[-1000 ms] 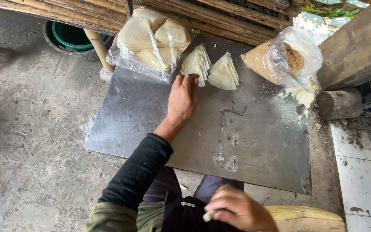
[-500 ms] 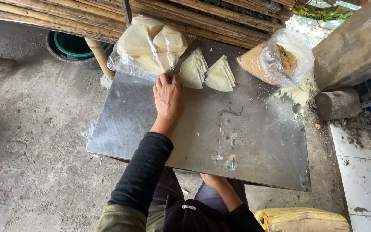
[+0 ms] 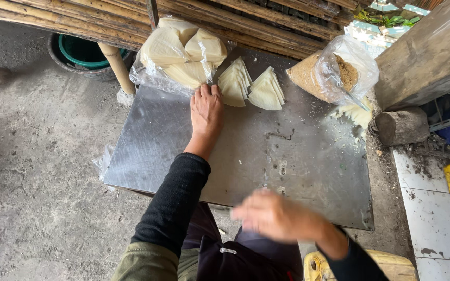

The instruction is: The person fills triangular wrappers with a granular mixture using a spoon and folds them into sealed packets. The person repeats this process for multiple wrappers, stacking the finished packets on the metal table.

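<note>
**Right hand comes up, left hand stays at the bag**

Left hand (image 3: 207, 112) still lies flat, fingers open, on the metal desk (image 3: 147, 151), fingertips touching the clear bag of pale wrappers (image 3: 180, 54). Two fans of triangular wrappers (image 3: 251, 86) sit just beside it. Right hand (image 3: 272, 214), hidden half a second ago, now hovers blurred over the desk's near edge; grip unreadable.

Head view: looking steeply down from the person's head, facing forward over the metal surface (image 3: 308, 171).
Nearness: sitting close, at arm's reach.
</note>
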